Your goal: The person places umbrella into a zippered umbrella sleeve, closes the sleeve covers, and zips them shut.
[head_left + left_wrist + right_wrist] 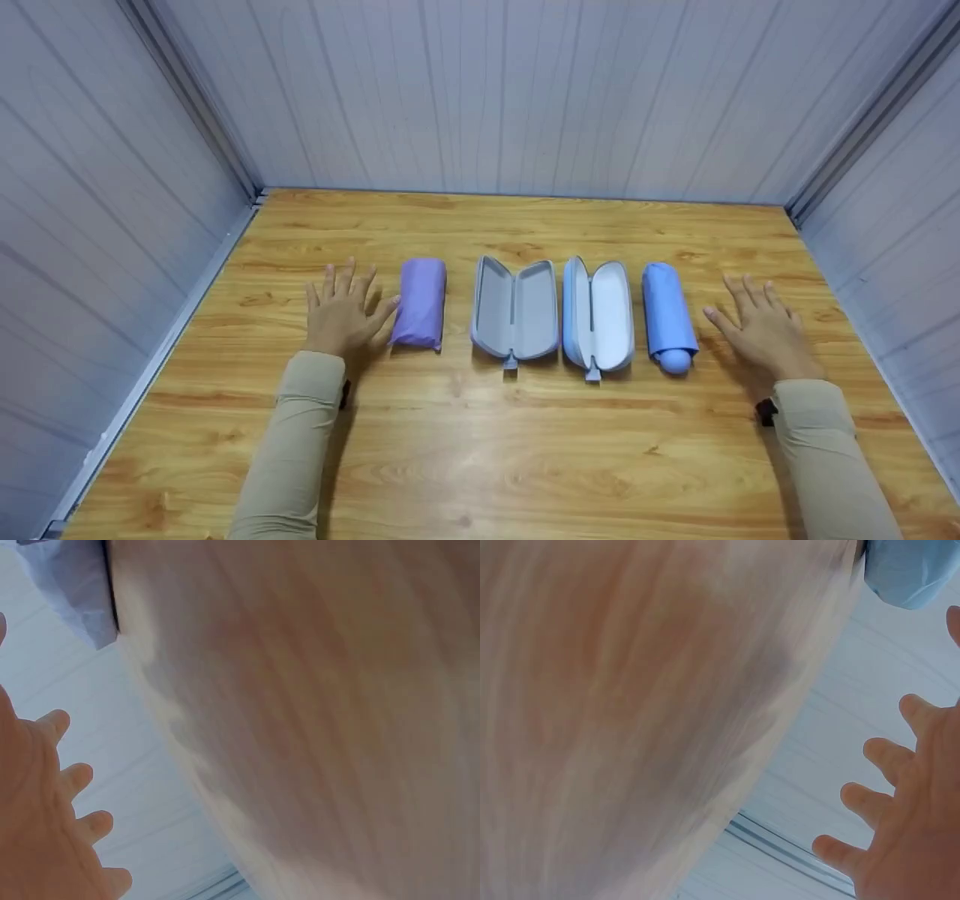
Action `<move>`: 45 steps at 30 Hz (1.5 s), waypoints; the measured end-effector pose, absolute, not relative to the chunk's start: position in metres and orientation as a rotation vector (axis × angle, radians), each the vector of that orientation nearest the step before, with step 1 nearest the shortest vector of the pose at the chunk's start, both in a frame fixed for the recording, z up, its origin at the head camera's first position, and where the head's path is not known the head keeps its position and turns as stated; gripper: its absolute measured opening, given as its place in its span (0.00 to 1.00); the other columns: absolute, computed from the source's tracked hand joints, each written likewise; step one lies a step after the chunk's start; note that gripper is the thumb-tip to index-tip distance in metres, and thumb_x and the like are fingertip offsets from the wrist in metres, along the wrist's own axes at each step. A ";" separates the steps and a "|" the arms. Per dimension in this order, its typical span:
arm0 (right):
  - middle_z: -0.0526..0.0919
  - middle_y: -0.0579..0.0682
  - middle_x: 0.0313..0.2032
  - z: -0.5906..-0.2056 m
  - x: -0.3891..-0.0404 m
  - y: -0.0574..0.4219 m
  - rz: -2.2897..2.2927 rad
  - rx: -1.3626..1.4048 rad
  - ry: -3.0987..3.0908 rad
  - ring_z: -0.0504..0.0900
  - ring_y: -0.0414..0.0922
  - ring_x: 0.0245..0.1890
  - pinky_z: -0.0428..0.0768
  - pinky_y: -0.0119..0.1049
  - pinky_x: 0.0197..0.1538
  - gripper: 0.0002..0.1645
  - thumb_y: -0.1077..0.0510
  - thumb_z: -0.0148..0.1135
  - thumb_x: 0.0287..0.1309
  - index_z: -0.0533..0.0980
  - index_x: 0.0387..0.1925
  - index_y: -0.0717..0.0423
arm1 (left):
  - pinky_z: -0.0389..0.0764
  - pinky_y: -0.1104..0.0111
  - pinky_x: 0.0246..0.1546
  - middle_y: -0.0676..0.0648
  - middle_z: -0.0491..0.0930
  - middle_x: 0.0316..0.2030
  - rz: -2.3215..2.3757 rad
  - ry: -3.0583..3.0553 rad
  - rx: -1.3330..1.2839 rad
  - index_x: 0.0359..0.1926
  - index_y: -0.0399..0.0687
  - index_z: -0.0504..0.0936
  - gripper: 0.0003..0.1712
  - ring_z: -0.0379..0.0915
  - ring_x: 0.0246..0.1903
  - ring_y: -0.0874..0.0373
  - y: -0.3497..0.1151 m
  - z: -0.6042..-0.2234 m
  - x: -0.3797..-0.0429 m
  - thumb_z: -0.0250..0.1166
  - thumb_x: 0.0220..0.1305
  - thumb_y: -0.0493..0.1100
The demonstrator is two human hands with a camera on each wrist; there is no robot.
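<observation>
My left hand (341, 315) is spread with straight fingers, its thumb tip right beside a purple fabric-wrapped bundle (420, 304), which looks like a folded umbrella; whether they touch I cannot tell. Part of that bundle (71, 589) shows at the upper left in the left wrist view. Also spread and holding nothing, my right hand (772, 334) is to the right of a blue folded umbrella (669, 311) with a rounded knob at its near end. Between the two bundles, a grey-lined zip case (536, 307) and a blue case (613, 315) with a white lining lie unzipped and gaping.
Everything lies in a row on a wood-grain table (480, 450). Pale ribbed panels enclose it, with a back wall (510, 97), a left wall (97, 225) and a right wall (900, 247). Zip pulls stick out at the cases' near ends.
</observation>
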State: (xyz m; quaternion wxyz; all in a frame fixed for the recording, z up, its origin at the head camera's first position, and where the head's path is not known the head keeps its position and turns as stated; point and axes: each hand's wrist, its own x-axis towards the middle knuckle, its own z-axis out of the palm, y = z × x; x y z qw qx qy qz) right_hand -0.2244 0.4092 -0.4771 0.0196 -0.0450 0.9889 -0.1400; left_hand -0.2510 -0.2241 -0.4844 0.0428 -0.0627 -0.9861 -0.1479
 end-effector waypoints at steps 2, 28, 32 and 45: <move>0.41 0.68 0.76 -0.476 -0.224 0.409 -0.430 -0.147 3.074 0.35 0.72 0.73 0.40 0.80 0.61 0.50 0.28 0.38 0.72 0.39 0.80 0.49 | 0.31 0.33 0.68 0.37 0.45 0.78 -0.426 -3.013 -0.200 0.78 0.51 0.57 0.47 0.33 0.75 0.33 -0.222 -0.482 -0.251 0.48 0.69 0.73; 0.50 0.68 0.75 -0.449 -0.223 0.378 -0.555 -0.346 3.166 0.45 0.69 0.74 0.45 0.77 0.63 0.44 0.35 0.45 0.74 0.49 0.79 0.54 | 0.39 0.37 0.71 0.38 0.54 0.75 -0.591 -2.884 -0.460 0.76 0.49 0.60 0.46 0.42 0.75 0.37 -0.159 -0.438 -0.250 0.53 0.68 0.71; 0.51 0.67 0.75 -0.446 -0.223 0.373 -0.551 -0.355 3.173 0.45 0.67 0.74 0.45 0.75 0.66 0.44 0.35 0.45 0.74 0.51 0.79 0.55 | 0.41 0.38 0.70 0.38 0.54 0.75 -0.612 -2.868 -0.505 0.77 0.50 0.60 0.47 0.43 0.74 0.37 -0.151 -0.435 -0.250 0.52 0.68 0.72; 0.67 0.68 0.66 -0.448 -0.227 0.350 -0.857 -0.618 3.258 0.62 0.70 0.66 0.59 0.71 0.63 0.34 0.51 0.59 0.71 0.64 0.71 0.63 | 0.68 0.52 0.64 0.41 0.70 0.65 -0.790 -2.667 -0.742 0.72 0.44 0.67 0.40 0.67 0.64 0.45 -0.100 -0.428 -0.245 0.65 0.65 0.56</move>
